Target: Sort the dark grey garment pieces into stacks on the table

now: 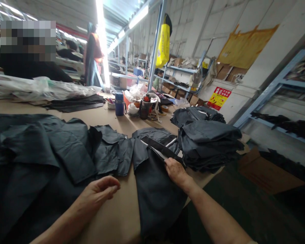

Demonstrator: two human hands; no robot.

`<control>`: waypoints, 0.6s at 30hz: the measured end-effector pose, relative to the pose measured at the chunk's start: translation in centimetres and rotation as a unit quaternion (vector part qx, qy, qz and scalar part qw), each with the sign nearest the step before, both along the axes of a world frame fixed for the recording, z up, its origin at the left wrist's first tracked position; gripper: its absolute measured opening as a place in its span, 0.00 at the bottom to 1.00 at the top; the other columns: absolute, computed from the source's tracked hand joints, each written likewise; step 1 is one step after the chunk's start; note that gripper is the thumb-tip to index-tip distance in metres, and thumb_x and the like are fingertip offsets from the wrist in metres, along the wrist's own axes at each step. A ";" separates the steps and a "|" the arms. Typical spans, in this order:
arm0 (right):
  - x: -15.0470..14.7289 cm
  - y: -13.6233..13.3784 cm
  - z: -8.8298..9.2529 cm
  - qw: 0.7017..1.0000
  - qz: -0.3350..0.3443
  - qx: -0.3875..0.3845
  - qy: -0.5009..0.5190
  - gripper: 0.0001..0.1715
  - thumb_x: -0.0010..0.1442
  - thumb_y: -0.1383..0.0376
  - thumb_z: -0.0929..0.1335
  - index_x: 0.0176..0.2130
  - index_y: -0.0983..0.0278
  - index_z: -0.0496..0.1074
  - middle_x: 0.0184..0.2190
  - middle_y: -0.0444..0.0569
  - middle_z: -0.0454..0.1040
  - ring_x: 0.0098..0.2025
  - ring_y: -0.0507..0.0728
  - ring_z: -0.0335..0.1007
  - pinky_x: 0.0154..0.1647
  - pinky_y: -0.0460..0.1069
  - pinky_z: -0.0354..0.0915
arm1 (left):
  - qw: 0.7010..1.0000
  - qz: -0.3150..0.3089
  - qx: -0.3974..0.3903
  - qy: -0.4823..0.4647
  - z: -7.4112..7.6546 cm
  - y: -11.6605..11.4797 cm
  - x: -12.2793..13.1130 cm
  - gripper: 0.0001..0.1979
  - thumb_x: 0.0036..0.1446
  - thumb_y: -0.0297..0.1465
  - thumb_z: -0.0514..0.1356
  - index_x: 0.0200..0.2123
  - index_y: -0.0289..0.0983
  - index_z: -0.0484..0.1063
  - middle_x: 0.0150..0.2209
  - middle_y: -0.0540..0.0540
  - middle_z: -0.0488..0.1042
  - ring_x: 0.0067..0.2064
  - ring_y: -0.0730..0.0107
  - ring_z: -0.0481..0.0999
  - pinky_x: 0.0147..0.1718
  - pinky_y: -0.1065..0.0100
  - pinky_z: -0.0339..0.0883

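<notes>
My right hand (176,171) rests on a dark fabric piece (155,189) that hangs over the near edge of the brown table (117,217); its fingers press on the cloth next to a black strip with a pale edge (159,149). My left hand (99,193) hovers over the bare table with fingers loosely curled and nothing in it, just right of a large heap of dark cloth (35,159). Smaller dark cut pieces (112,149) lie between the two hands.
A tall stack of folded dark pieces (208,144) stands right of my right hand. Farther back are a blue flask (119,104), a dark bottle (144,106), tape and plastic bags. Another person sits at the far left; one stands in the aisle. Shelves line the right wall.
</notes>
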State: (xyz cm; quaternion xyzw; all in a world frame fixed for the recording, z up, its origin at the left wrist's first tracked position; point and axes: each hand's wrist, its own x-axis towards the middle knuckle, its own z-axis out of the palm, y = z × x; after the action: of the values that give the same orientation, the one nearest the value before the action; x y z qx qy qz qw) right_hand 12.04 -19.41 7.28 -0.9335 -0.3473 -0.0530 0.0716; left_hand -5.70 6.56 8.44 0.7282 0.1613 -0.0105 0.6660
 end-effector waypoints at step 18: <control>-11.7 6.6 1.0 0.897 0.071 0.298 0.318 0.32 0.48 0.53 0.69 0.48 0.68 0.66 0.36 0.55 0.74 0.36 0.61 0.69 0.36 0.52 0.64 | 0.967 0.055 -0.244 0.042 4.3 -4.8 -4.0 0.24 0.39 0.40 0.68 0.40 0.35 0.72 0.31 0.44 0.73 0.38 0.60 0.73 0.37 0.66 0.66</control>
State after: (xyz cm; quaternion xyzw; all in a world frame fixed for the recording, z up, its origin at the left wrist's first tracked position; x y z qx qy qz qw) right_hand 0.33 -12.82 8.30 -0.8083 -0.3397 0.1508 0.4566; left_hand -9.67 1.80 12.74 0.5328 0.2217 -0.0429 0.8155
